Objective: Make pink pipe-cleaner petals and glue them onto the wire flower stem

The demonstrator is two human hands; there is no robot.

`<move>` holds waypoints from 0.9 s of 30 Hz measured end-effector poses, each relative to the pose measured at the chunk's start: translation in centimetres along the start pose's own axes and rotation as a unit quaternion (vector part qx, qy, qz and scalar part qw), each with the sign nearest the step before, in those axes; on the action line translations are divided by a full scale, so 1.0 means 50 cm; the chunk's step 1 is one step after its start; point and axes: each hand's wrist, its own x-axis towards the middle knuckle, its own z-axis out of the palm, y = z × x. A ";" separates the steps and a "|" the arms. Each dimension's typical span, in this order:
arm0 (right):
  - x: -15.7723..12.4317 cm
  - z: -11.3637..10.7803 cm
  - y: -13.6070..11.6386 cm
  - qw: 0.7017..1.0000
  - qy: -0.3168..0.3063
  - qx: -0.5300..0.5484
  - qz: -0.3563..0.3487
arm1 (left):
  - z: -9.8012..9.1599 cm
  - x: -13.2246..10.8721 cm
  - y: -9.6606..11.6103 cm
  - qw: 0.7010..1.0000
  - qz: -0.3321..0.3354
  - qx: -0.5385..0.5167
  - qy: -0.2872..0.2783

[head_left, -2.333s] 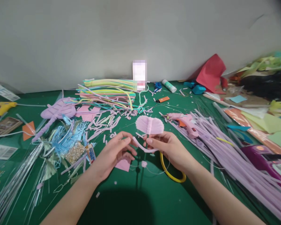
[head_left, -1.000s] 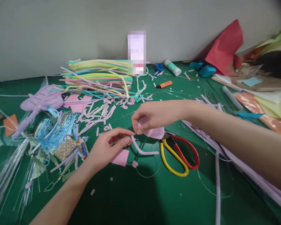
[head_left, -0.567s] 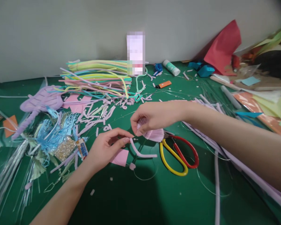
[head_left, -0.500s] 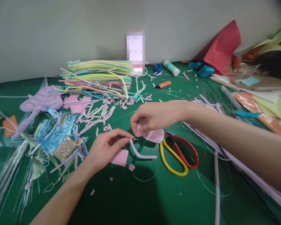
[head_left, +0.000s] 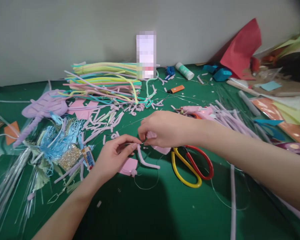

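My left hand (head_left: 116,155) and my right hand (head_left: 162,128) meet at the table's middle, fingertips almost touching. My left hand pinches the upper end of a bent lilac pipe cleaner (head_left: 146,162). My right hand, fingers curled, grips a small pink fan-shaped piece (head_left: 162,149), mostly hidden under the palm. A thin wire (head_left: 145,181) loops on the green table (head_left: 145,213) below both hands. A pink paper scrap (head_left: 128,166) lies under my left hand.
Yellow-and-red scissors (head_left: 190,166) lie just right of the hands. A pink glue gun (head_left: 196,111) and long lilac pipe cleaners (head_left: 236,121) are behind my right arm. Coloured pipe cleaners (head_left: 105,83) are stacked at the back; blue tassels (head_left: 61,138) and cut bits lie left.
My right hand has drawn down and closer to my left hand with the pink piece. The lilac pipe cleaner shifted slightly left, and the glue gun has come into sight behind my arm.
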 end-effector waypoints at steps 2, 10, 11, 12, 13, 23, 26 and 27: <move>0.003 0.000 -0.005 1.000 -0.001 -0.010 0.003 | -0.001 0.000 0.003 1.000 0.002 0.013 -0.003; 0.003 -0.001 -0.008 0.999 0.008 0.036 0.019 | -0.005 0.001 0.005 0.999 0.012 0.028 -0.012; 0.003 0.002 -0.007 0.999 0.012 0.041 0.017 | -0.005 0.002 0.004 0.999 0.014 0.028 -0.014; 0.003 0.004 -0.007 0.999 0.016 0.043 0.015 | -0.005 0.002 0.004 0.999 0.014 0.028 -0.014; 0.003 0.006 -0.007 0.999 0.020 0.044 0.016 | -0.005 0.002 0.003 0.999 0.013 0.028 -0.014; -0.058 0.001 0.004 0.937 0.216 0.218 0.168 | -0.005 -0.002 -0.008 0.995 -0.007 -0.096 0.031; -0.092 0.038 -0.005 0.875 0.259 0.291 0.287 | -0.004 0.001 -0.015 0.979 -0.032 -0.195 0.052; -0.101 0.053 -0.011 0.853 0.266 0.331 0.304 | -0.003 0.002 -0.016 0.971 -0.038 -0.228 0.058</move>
